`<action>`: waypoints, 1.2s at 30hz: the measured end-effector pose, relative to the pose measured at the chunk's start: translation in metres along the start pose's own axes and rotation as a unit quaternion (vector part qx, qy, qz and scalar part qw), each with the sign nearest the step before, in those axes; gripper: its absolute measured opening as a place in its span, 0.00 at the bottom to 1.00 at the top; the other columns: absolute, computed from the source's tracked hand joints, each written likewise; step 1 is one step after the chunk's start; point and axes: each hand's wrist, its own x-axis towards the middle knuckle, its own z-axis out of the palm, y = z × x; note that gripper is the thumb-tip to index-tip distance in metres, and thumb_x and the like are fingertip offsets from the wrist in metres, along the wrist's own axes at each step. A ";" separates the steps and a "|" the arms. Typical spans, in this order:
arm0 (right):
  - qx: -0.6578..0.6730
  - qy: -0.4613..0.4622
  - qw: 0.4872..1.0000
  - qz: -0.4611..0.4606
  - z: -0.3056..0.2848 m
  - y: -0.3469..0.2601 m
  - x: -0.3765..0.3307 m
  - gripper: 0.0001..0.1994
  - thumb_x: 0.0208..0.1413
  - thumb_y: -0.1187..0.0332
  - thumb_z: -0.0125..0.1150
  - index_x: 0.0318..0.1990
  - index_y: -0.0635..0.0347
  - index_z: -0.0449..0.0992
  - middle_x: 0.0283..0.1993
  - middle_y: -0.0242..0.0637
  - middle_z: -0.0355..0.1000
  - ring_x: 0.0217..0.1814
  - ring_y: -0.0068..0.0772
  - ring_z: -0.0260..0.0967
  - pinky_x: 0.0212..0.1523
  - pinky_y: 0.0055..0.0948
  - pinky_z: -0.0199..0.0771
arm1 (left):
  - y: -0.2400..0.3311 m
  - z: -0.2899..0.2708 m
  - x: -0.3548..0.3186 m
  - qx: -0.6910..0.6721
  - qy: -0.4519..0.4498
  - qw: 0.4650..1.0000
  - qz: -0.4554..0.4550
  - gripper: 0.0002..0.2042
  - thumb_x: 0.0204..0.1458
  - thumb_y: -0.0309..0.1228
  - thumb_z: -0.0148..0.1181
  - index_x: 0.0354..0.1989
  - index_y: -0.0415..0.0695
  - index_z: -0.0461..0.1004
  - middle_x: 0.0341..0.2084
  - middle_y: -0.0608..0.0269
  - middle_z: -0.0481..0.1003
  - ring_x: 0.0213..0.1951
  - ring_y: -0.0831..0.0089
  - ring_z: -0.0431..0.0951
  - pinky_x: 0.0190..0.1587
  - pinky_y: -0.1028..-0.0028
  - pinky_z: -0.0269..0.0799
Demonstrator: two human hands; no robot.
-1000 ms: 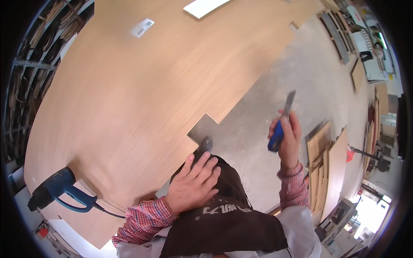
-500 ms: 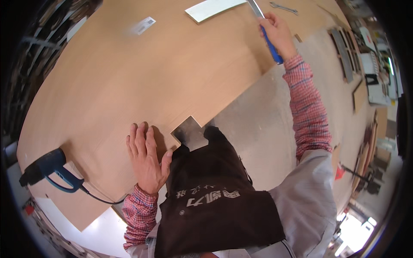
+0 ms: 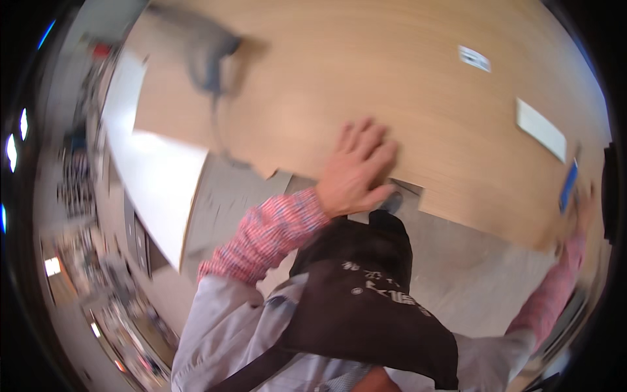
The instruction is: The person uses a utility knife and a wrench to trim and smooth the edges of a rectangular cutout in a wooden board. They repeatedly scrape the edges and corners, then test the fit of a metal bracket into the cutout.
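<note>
My left hand lies open on a large wood-coloured board, its fingers reaching over the surface near the front edge. A square notch is cut into that edge, just right of the hand. At the far right, my right hand is blurred beside a blue-handled tool with a thin metal blade. The whole handle shows, but whether the fingers touch it I cannot tell. Beyond the tool, a white curved strip rests on the board.
A blurred heat gun lies at the board's far left, its cord hanging over the edge. A white panel extends below it. A small white label is on the board. Shelving and stacked goods line the left side.
The view has swung left, shifting the board and heat gun across the picture. The blue handle, gripped by my right hand before, now shows uncovered beside it. My left hand stays flat on the board.
</note>
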 end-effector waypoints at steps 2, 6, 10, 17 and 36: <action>-0.136 -0.008 0.989 -0.063 -0.069 0.037 0.054 0.22 0.66 0.68 0.52 0.66 0.62 0.71 0.72 0.54 0.65 0.69 0.50 0.68 0.67 0.41 0.69 | -0.001 0.001 -0.020 -0.009 0.071 0.997 -0.010 0.35 0.48 0.46 0.64 0.65 0.46 0.67 0.67 0.45 0.61 0.72 0.38 0.54 0.72 0.37 0.47; -0.165 -0.181 0.969 -0.038 0.047 -0.015 0.000 0.19 0.59 0.77 0.50 0.58 0.66 0.74 0.54 0.60 0.76 0.58 0.59 0.75 0.57 0.46 0.74 | 0.001 -0.016 -0.031 0.059 0.022 0.996 -0.058 0.33 0.45 0.42 0.63 0.63 0.46 0.68 0.66 0.46 0.61 0.73 0.40 0.53 0.72 0.37 0.48; -0.208 -0.230 0.951 -0.024 0.026 -0.052 0.000 0.18 0.55 0.81 0.51 0.53 0.70 0.74 0.50 0.58 0.78 0.53 0.54 0.78 0.51 0.45 0.77 | 0.005 -0.006 -0.035 0.058 0.033 0.996 -0.061 0.31 0.46 0.40 0.62 0.62 0.46 0.68 0.65 0.47 0.62 0.72 0.40 0.55 0.71 0.36 0.49; -0.095 -0.267 0.959 0.007 0.011 -0.064 -0.008 0.09 0.56 0.79 0.51 0.44 0.69 0.72 0.37 0.49 0.76 0.40 0.49 0.76 0.42 0.45 0.74 | 0.000 0.002 -0.025 0.069 0.068 0.994 -0.052 0.27 0.52 0.39 0.62 0.60 0.43 0.69 0.63 0.47 0.64 0.70 0.42 0.58 0.70 0.40 0.53; 0.582 0.012 0.757 0.297 0.018 -0.200 -0.370 0.11 0.58 0.81 0.58 0.48 0.75 0.75 0.37 0.45 0.71 0.33 0.37 0.67 0.32 0.39 0.73 | -0.202 -0.174 -0.070 0.103 0.503 0.823 -0.243 0.35 0.46 0.34 0.70 0.63 0.33 0.65 0.59 0.39 0.66 0.58 0.41 0.69 0.60 0.51 0.68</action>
